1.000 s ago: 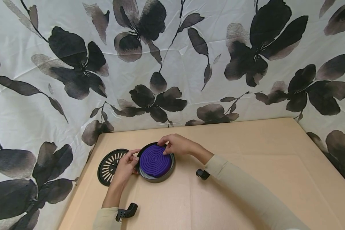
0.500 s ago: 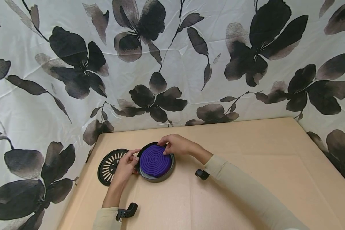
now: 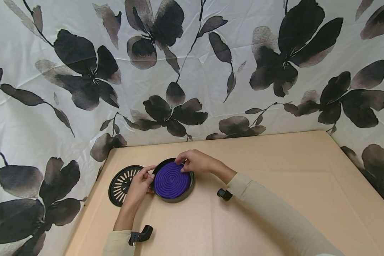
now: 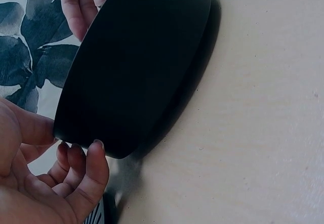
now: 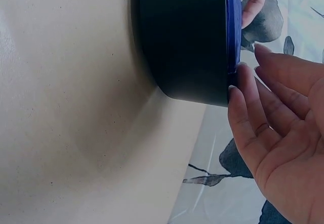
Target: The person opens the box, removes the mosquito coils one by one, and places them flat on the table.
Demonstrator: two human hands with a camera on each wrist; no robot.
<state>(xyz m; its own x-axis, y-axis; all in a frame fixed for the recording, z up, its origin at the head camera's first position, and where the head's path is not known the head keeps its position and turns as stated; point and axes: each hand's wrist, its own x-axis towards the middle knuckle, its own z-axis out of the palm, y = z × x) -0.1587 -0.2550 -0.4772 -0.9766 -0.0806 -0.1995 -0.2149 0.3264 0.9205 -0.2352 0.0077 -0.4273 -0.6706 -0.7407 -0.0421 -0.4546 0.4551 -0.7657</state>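
Note:
A purple spiral-grooved coaster (image 3: 172, 180) lies at the mouth of a round black holder (image 3: 187, 193) in the head view. My left hand (image 3: 139, 186) grips the holder at its left side, thumb at the rim and fingers curled against the outer wall (image 4: 126, 72). My right hand (image 3: 196, 161) is at the upper right, its thumb over the coaster's edge and fingertips right at the holder's rim. In the right wrist view a thin purple edge (image 5: 233, 26) of the coaster stands out past the rim. The holder's inside is mostly hidden under the coaster.
A black slotted disc (image 3: 115, 188) lies left of the holder, partly behind my left hand. The light wooden table (image 3: 259, 213) meets a floral cloth (image 3: 230, 117) at its back and left edges.
The purple coaster has shifted slightly left and down in the holder, hiding the pale strip seen below it. Both hands stay almost in place.

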